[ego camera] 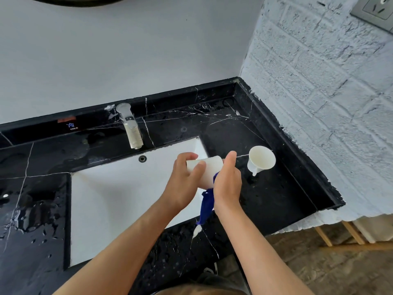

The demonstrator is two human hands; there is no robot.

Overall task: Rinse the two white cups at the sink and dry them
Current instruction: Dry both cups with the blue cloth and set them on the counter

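Note:
My left hand (184, 179) grips a white cup (209, 168) lying on its side above the right end of the white sink (119, 194). My right hand (228, 184) holds a blue cloth (206, 206) against the cup's open end; the cloth's tail hangs below my wrist. How far the cloth goes into the cup is hidden. The second white cup (261, 159) stands on the black marble counter (276, 194) to the right, handle toward me, a short gap from my right hand.
A chrome faucet (130, 127) rises behind the sink; no water is visible running. The counter left of the sink (32, 216) is wet with droplets. A white brick wall (329, 92) borders the counter on the right, with a power socket (376, 11) high up.

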